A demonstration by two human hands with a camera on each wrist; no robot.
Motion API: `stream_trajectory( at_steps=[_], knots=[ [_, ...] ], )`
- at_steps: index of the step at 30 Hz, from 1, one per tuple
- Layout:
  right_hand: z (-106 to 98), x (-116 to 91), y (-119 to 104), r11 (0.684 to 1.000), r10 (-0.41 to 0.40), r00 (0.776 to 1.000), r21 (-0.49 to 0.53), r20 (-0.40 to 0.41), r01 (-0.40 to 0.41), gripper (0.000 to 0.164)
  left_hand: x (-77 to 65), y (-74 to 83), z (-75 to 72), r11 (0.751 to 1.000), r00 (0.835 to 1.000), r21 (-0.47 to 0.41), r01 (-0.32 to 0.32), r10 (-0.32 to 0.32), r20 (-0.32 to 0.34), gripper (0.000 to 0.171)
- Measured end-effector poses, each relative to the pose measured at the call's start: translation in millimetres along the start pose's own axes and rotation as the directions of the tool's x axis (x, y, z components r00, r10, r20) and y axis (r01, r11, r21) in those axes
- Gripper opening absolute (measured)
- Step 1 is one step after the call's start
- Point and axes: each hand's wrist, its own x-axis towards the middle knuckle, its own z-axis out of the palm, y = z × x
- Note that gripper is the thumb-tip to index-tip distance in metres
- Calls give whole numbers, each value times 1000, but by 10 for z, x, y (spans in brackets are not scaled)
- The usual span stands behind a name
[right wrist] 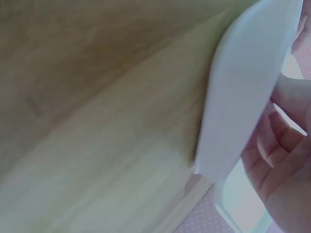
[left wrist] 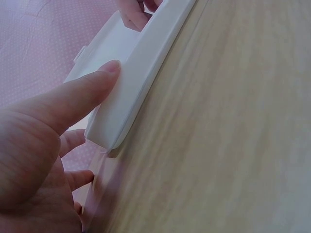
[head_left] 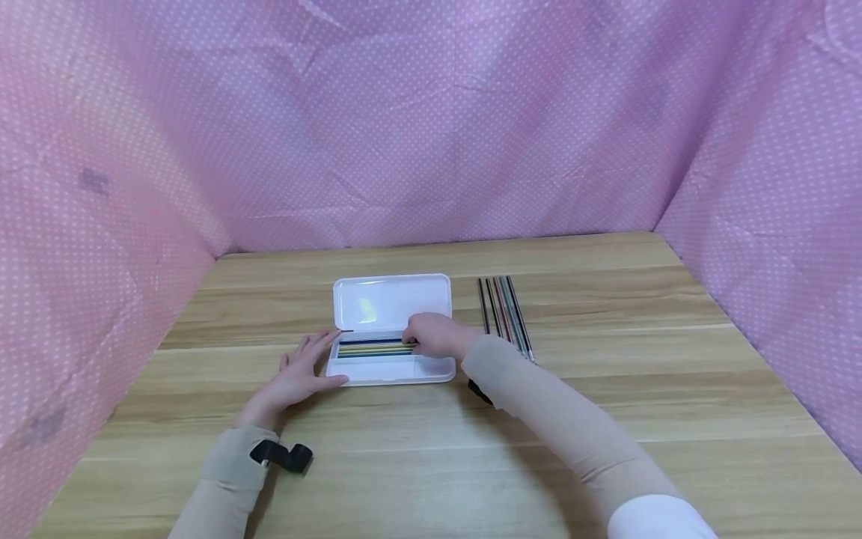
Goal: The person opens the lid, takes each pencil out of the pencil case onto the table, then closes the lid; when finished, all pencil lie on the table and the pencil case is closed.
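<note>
A white pencil case lies on the table with its lid folded back behind it. Several coloured pencils lie side by side in its rear part. My left hand is spread at the case's left end, the straight thumb against the front wall and a finger near the rear corner. Over the right part of the case, my right hand reaches in with curled fingers and pinches the right end of a pencil. Its fingertips are largely hidden by the hand itself and by the case wall.
Several more pencils lie in a row right of the case, partly behind my right forearm. Black wrist mounts sit on the sleeves. Pink dotted cloth hangs around the wooden table.
</note>
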Motion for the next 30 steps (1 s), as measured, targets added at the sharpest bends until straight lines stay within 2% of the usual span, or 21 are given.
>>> stream_trajectory(
  at_steps=[9,20,30],
  knots=[
    [32,22,-35,998,54,998,-15,24,-54,23,-17,8,7,1000,1000,-2,-3,3,2,90],
    [-23,17,-72,997,71,996,-28,55,-69,20,-13,8,9,1000,1000,-11,-1,2,3,89],
    [-58,12,-123,993,94,992,-74,79,-89,16,-18,19,5,1000,1000,13,-25,25,-15,87]
  ],
)
